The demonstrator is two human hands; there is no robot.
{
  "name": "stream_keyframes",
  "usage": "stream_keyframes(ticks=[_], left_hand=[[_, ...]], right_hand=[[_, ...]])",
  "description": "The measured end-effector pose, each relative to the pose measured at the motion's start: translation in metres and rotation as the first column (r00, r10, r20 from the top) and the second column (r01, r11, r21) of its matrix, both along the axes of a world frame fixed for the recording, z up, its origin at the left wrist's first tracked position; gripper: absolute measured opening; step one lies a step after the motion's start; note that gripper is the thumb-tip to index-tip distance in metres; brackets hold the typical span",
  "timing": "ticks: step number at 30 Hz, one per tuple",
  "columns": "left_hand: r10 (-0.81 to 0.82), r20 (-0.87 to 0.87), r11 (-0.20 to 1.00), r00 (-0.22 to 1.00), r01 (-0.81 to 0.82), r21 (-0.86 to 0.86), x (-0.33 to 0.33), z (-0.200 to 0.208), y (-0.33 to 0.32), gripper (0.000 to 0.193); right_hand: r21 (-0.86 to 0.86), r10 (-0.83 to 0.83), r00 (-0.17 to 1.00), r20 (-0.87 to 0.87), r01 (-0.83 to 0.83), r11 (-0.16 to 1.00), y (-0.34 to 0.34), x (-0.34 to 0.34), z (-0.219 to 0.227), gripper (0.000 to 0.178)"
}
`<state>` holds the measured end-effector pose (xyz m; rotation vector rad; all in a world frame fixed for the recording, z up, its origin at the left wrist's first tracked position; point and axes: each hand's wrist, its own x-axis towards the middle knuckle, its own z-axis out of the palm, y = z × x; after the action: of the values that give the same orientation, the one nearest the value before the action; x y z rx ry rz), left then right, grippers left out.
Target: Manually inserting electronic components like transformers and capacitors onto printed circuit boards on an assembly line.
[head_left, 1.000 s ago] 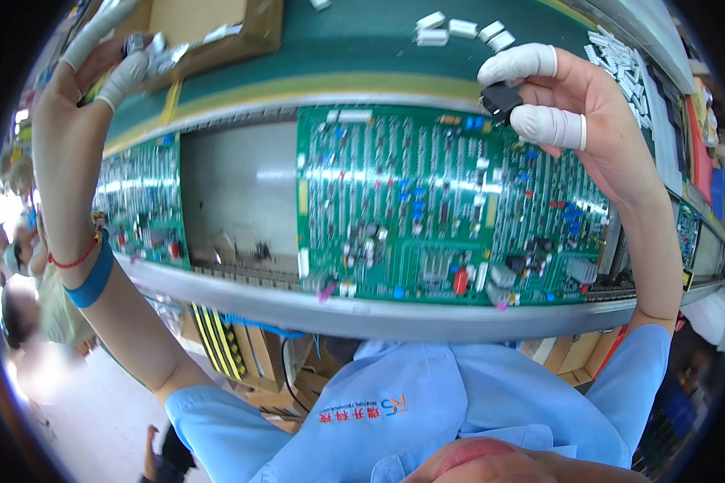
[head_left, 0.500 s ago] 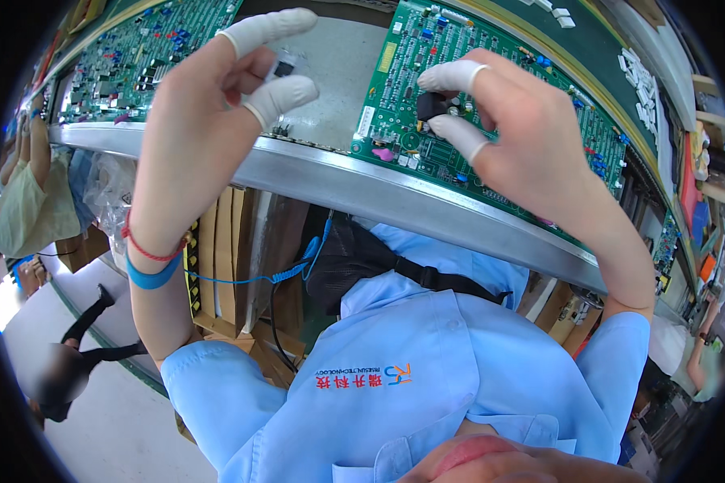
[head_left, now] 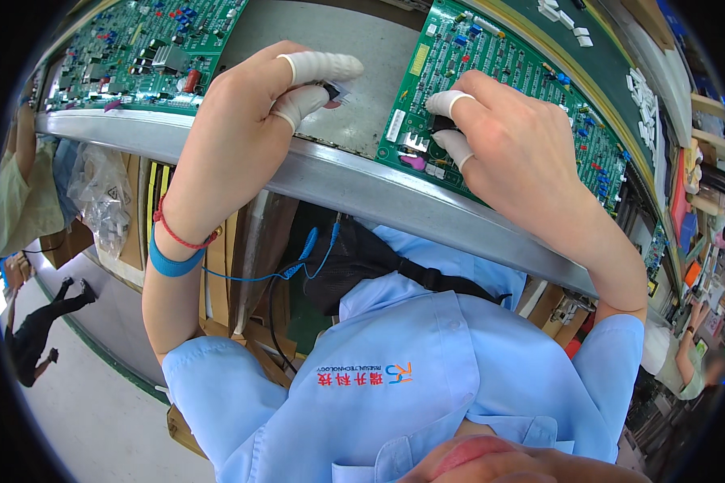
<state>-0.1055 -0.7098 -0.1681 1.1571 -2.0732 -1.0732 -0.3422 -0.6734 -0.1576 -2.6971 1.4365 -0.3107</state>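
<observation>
My left hand [head_left: 246, 113], wearing white finger cots, pinches a small black component [head_left: 332, 92] with a clear, shiny piece about it. It hovers over the bare grey bench surface between two circuit boards. My right hand [head_left: 519, 149], also in white finger cots, is closed on a black block-shaped component [head_left: 442, 124] at the near left corner of the right green circuit board [head_left: 415, 88]. Its fingertips partly hide the block, and whether it is seated I cannot tell. Just beside it sit a silvery piece [head_left: 415, 142] and a pink part [head_left: 413, 163].
Another populated green board [head_left: 149, 60] lies at the left. A metal rail [head_left: 338, 173] runs along the bench's near edge. White parts [head_left: 640, 105] are scattered at the far right. A blue coiled cord [head_left: 302, 262] hangs from my left wristband [head_left: 173, 253]. People are at both sides.
My left hand has moved right and lower, and its thumb and forefinger have closed on the small component. My right hand has tilted down with the black block. The view has shifted slightly.
</observation>
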Motion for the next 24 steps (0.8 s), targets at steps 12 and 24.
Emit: stream_keyframes(ticks=[12, 24], left_hand=[[-0.002, 0.007, 0.996, 1.0, 0.003, -0.085, -0.021, 0.006, -0.004, 0.035], [-0.167, 0.469, 0.828, 0.867, 0.382, -0.411, -0.051, 0.011, -0.009, 0.048]], right_hand=[[0.04, -0.049, 0.999, -0.022, 0.05, 0.998, 0.005, -0.008, -0.002, 0.02], [0.276, -0.371, 0.868, 0.331, 0.287, 0.917, 0.024, -0.091, 0.025, 0.036]])
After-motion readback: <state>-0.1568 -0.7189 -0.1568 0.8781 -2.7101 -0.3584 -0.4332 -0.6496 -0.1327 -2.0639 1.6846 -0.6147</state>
